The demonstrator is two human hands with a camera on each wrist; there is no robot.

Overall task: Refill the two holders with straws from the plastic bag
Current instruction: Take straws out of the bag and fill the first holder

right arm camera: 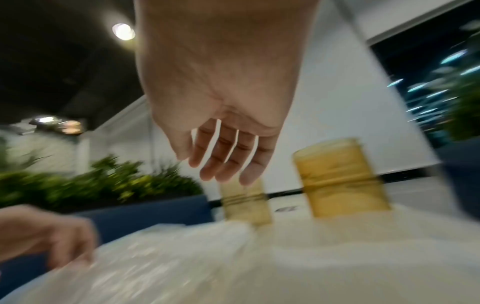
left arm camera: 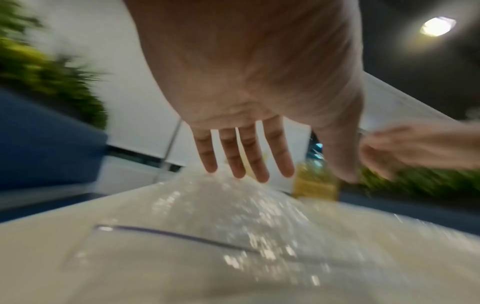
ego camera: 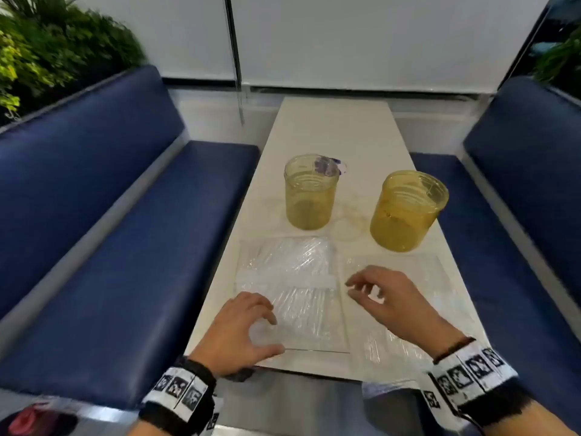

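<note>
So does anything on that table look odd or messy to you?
Mostly tidy. The left holder has a torn purple label peeling at its rim, and faint ring marks stain the table between the two amber holders. Both holders stand upright and look empty; the straw bags lie flat.

My two bare hands, each wrist banded with tracking markers.

On my left hand [ego camera: 234,335] wrist I wear a black strap with a white band [ego camera: 177,388] printed with square black-and-white codes. My right hand [ego camera: 390,297] wrist carries a matching white marker band [ego camera: 468,371] on black, plus a thin dark bracelet [ego camera: 452,349] just ahead of it.
</note>
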